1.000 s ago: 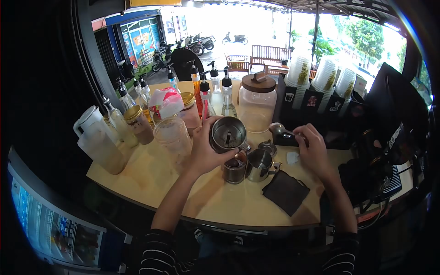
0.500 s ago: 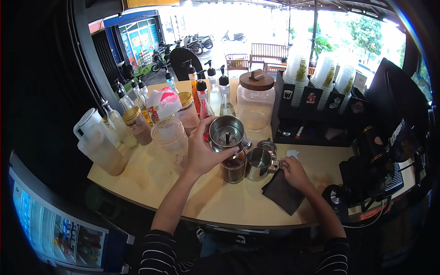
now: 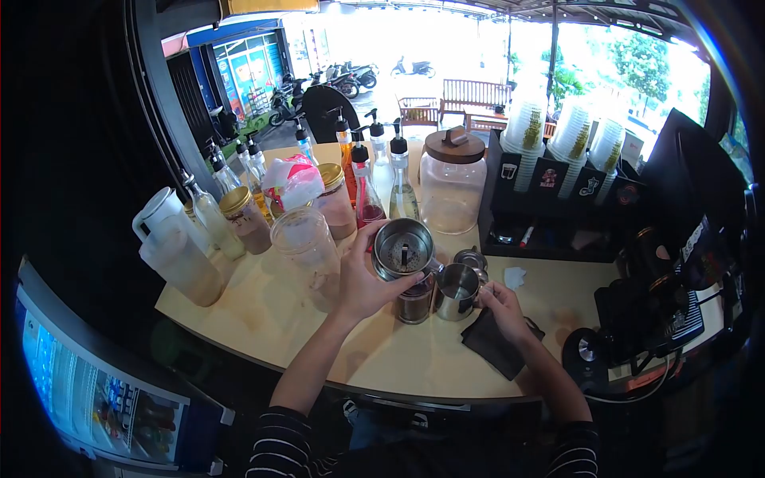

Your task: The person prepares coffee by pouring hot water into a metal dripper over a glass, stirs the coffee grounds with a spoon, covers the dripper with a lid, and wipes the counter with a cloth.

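Note:
My left hand (image 3: 362, 280) is closed around a metal coffee drip filter (image 3: 404, 253), tilted so its inside faces me; a small upright knob and dark specks show at its bottom. Just below the filter stands a glass (image 3: 415, 307) of dark contents, its top partly hidden by the filter and my fingers. To its right is a stainless steel pitcher (image 3: 457, 296), whose handle my right hand (image 3: 504, 309) grips. The pitcher appears to rest on the counter. Behind it lies a small round metal piece (image 3: 470, 257). A dark folded cloth (image 3: 494, 346) lies below my right hand.
A clear open jar (image 3: 301, 255), plastic pitchers (image 3: 179, 267) and several pump bottles (image 3: 402, 175) crowd the left and back. A wood-lidded jar (image 3: 453, 191) stands beside a black cup holder (image 3: 558, 207). Black equipment (image 3: 653, 295) occupies the right. A crumpled tissue (image 3: 515, 276) lies on the counter (image 3: 374, 362).
My right hand has moved slightly left, closer around the pitcher handle. The left hand still holds the filter above the glass. The whole view has shifted a little.

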`<state>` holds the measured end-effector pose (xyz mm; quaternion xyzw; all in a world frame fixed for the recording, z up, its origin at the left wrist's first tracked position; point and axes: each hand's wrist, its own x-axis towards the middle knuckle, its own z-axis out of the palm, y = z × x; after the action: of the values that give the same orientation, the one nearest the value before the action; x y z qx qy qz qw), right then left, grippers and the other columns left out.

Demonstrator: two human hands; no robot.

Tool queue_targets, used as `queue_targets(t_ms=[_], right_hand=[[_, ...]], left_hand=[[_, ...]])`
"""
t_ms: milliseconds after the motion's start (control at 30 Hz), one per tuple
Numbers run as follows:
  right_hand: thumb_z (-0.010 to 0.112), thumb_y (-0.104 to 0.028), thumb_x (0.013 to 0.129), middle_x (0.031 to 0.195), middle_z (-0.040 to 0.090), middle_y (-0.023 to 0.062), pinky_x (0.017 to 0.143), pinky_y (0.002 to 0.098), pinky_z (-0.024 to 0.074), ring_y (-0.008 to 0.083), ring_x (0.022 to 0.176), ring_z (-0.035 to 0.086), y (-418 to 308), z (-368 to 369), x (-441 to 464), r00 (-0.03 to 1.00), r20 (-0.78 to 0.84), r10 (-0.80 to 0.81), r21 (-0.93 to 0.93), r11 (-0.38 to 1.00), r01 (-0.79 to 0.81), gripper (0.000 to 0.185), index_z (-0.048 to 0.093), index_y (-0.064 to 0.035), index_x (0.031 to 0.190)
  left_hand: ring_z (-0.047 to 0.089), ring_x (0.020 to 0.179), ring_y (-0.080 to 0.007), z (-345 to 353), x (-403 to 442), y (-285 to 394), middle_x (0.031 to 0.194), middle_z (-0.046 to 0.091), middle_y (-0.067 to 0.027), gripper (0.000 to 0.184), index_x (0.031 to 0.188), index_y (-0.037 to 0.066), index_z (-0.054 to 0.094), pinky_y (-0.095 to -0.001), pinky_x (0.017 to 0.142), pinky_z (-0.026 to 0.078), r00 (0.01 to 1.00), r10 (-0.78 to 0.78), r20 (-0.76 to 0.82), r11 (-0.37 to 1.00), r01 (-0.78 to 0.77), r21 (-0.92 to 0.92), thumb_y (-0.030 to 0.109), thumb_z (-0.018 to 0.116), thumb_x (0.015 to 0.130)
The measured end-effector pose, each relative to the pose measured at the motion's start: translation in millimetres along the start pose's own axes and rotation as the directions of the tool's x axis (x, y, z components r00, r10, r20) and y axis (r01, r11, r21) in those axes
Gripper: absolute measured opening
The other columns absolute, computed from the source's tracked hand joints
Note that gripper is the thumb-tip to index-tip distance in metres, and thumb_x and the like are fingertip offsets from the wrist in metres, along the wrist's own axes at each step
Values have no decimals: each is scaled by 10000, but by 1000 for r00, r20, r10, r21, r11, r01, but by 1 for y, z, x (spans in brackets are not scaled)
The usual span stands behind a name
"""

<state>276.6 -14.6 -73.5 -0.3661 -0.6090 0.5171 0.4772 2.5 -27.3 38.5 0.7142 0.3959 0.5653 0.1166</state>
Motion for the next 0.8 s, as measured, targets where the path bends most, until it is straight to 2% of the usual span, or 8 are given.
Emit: queue_targets(t_ms=[67,167,233,367,433,500,667,800], right_hand=[[525,-163,960,770,562,-17,693,214,418,49,727,524,1,-1,3,997,-58,-51,88,995,56,162,532,-67,831],[526,-160,959,763,570,-12,672,208,402,48,725,519,-28,3,4,992,-106,-69,101,992,79,168,518,-77,813],[535,-145,952,764,579,-5,647,209,395,46,704,515,-43,-2,8,992,-125,-32,157,986,52,170,502,-76,800],[560,-100,927,745,577,-10,606,197,387,30,669,498,-88,-5,19,981,-132,-145,192,967,168,158,496,-76,785],[571,-93,918,723,554,-25,602,187,376,16,675,484,-104,-9,27,968,-149,-202,103,970,218,177,490,-76,762],[593,-86,904,707,530,-37,609,183,368,9,682,477,-128,-7,30,969,-142,-202,102,971,218,191,485,-74,747],[628,-74,885,701,524,-44,611,178,407,3,665,500,-173,9,39,970,-79,-232,-12,973,231,187,489,-70,760],[637,-67,881,723,551,-29,620,175,445,3,690,535,-198,20,45,969,-34,-244,-75,968,241,174,494,-52,782]], left_hand=[[547,1133,-215,-1,-2,0,1203,557,-110,808,1255,23,459,-363,1019,405,996,-67,54,993,71,-94,203,880,589],[537,1144,-214,0,-4,1,1212,549,-111,815,1257,22,455,-364,1020,402,995,-85,43,984,91,-151,200,883,586],[536,1143,-215,0,-5,0,1213,547,-112,818,1257,21,455,-364,1019,401,996,-81,35,986,85,-141,202,884,585],[539,1132,-219,1,-5,-3,1200,551,-113,820,1252,16,457,-364,1016,399,999,-50,13,994,51,-96,209,886,581],[542,1126,-219,4,-5,-2,1193,552,-114,812,1245,16,465,-364,1011,404,998,-68,10,988,68,-140,209,885,578],[545,1119,-219,5,-5,-3,1187,554,-115,804,1237,16,472,-364,1005,409,996,-87,6,980,86,-182,209,885,575],[557,1103,-210,7,-7,-8,1153,572,-111,762,1213,18,499,-349,975,437,1000,-18,-3,1000,18,25,188,875,572],[561,1101,-205,11,-8,-13,1156,575,-112,766,1225,18,496,-342,972,441,1000,-21,4,1000,21,-5,177,871,575]])
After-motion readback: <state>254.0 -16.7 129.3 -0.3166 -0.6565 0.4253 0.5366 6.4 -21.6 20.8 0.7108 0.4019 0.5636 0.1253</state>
